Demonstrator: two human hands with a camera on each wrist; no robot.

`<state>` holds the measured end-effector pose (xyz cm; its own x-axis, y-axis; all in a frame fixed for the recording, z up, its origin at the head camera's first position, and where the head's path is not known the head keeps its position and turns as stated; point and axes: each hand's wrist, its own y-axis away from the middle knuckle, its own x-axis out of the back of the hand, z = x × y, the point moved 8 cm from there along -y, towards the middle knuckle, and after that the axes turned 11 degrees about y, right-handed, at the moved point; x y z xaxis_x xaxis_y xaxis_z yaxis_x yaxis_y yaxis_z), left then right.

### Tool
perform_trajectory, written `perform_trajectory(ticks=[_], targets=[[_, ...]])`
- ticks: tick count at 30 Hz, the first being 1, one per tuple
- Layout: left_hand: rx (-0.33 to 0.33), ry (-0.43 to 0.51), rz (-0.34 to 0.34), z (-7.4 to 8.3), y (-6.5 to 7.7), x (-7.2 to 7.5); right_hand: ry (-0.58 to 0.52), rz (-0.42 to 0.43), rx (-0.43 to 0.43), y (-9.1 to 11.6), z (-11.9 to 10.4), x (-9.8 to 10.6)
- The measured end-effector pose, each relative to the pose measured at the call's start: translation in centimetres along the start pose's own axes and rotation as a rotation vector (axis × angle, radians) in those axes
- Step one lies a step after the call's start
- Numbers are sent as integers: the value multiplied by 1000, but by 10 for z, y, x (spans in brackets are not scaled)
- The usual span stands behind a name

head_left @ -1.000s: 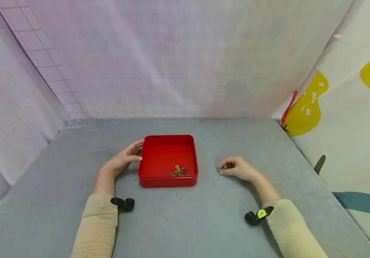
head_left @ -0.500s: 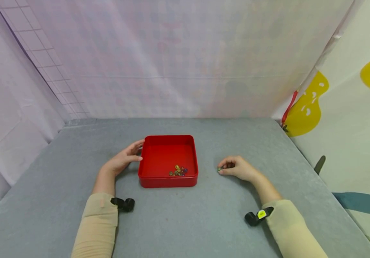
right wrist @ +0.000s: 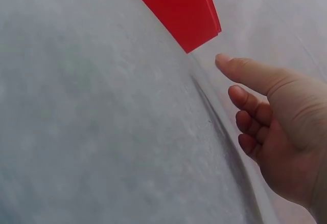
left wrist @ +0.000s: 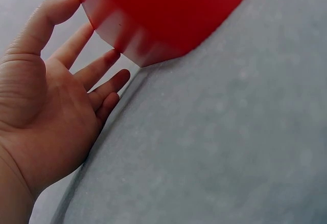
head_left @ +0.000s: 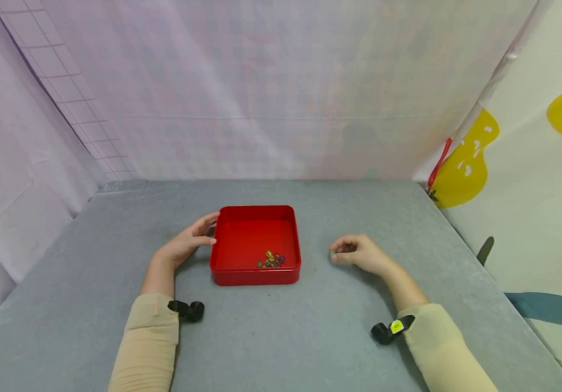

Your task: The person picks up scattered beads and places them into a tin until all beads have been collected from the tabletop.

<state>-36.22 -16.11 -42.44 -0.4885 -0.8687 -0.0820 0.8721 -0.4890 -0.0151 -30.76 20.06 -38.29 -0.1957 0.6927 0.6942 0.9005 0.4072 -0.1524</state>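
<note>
A square red box [head_left: 255, 276] with low walls stands on the grey table. Near its front right corner lies a cluster of small shiny marbles [head_left: 271, 260], yellow, green and blue. My left hand [head_left: 183, 246] rests against the box's left wall, thumb at the rim. In the left wrist view, the fingers of that hand [left wrist: 61, 91] are spread and lightly bent against the red wall. To the right of the box, my right hand [head_left: 363, 255] pinches a small greenish marble [head_left: 332, 253] between thumb and fingers. The right wrist view shows this hand [right wrist: 286, 116] with the marble hidden.
The grey table [head_left: 281, 348] runs back to a pale hanging cloth [head_left: 281, 98]. On the right hangs a white cloth with yellow shapes [head_left: 467, 163]. A black wrist camera [head_left: 383, 332] sits by each sleeve, close over the table.
My right hand has shifted slightly, its fingertips and the marble moving a little away from me. The left hand, the box and the marbles inside have stayed in place.
</note>
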Motion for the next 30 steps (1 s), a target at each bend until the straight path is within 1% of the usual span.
perform_trajectory(ticks=[8, 20, 27, 30], targets=[[5, 6, 6, 1, 0, -1, 21, 30, 21, -2, -6, 2], [19, -3, 14, -3, -1, 2, 43, 68, 28, -4, -17, 4], [19, -8, 19, -4, -1, 3, 31, 100, 69, -18, 12, -2], [16, -7, 17, -4, -2, 3, 36, 103, 57, -21, 9, -3]])
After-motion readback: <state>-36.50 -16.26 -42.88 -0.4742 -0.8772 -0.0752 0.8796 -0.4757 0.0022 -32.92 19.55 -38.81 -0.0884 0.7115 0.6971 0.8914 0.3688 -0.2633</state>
